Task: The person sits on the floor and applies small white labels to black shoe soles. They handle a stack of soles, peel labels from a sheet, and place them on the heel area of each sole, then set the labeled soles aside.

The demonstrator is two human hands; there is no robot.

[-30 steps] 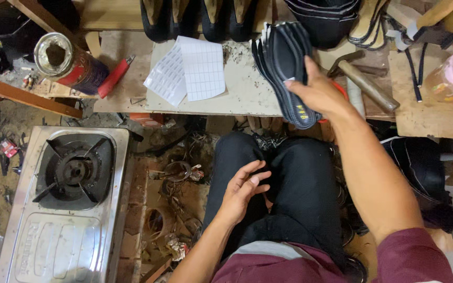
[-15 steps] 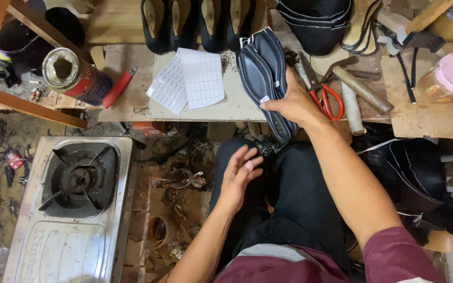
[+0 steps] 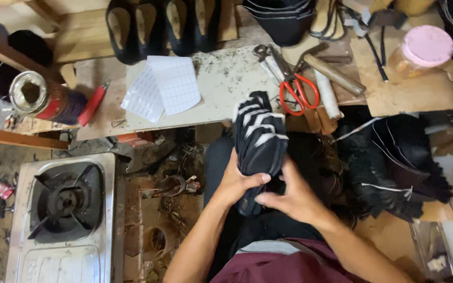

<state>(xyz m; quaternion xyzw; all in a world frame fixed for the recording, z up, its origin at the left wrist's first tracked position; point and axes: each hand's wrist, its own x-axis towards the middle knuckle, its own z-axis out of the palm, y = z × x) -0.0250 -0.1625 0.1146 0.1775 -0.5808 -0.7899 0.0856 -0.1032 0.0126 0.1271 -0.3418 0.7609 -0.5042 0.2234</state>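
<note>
Now lifted off the table [image 3: 221, 99] and drawn over the lap: stack of black shoe soles [image 3: 260, 141], perhaps insoles, gripped by left hand [image 3: 237, 181] and right hand [image 3: 294, 196], both closed round its lower end

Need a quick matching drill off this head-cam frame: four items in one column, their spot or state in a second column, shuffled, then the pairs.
Items
1. stack of black soles
2. scissors
3. gas burner
4. jar

Places or states
A. on the floor, lower left, unlit
B. held in the left hand and right hand over the lap
C. far right of the bench, capped with a pink lid
D. lying on the bench, red handles toward the person

Pairs: 1-B, 2-D, 3-A, 4-C
</note>
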